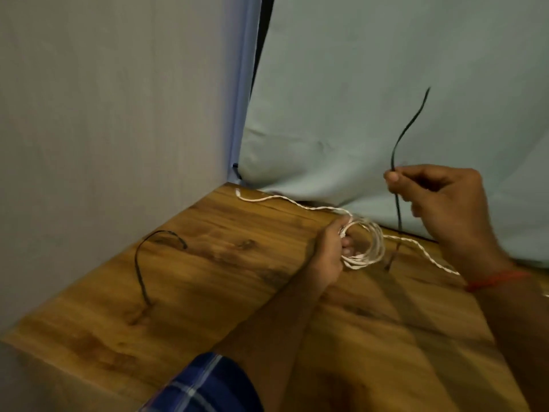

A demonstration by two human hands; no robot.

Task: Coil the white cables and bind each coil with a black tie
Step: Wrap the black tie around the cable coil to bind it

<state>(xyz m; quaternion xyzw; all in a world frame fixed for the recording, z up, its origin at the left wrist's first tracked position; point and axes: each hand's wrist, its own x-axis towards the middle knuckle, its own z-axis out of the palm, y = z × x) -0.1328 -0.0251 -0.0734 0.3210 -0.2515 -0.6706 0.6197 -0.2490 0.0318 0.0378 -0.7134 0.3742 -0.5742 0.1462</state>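
Nearest the camera, a blue plaid sleeve [208, 382] sits at the bottom edge, and the left forearm reaches out from it across the wooden worktop [237, 292]. The left hand [328, 251] grips a coil [375, 248] of white cable, its fingers curled through the loops and holding the turns together just above the wood. Two loose tails leave the coil. One tail [427, 256] trails right, under the right wrist with its red thread [499, 279]. The other tail [276, 198] runs to the worktop's far corner.

The right hand [442, 197] is raised beside and beyond the coil, apart from the left hand. It pinches a black tie [401, 138] between thumb and fingers. The tie's upper end stands up in a curve and its lower end hangs near the coil's right side; I cannot tell whether it touches the cable. A second black tie [139, 272] lies bent on the worktop well to the left, untouched. Behind are a pale blue cloth [386, 84] and a grey wall [118, 114].

The winding of this cable looks largely done, and the step in hand is the binding. The next move likely calls for bringing the tie's lower end through the coil's opening and wrapping it round the bundled turns. The left hand must keep the loops from springing apart. The loose tails may need tucking in first.
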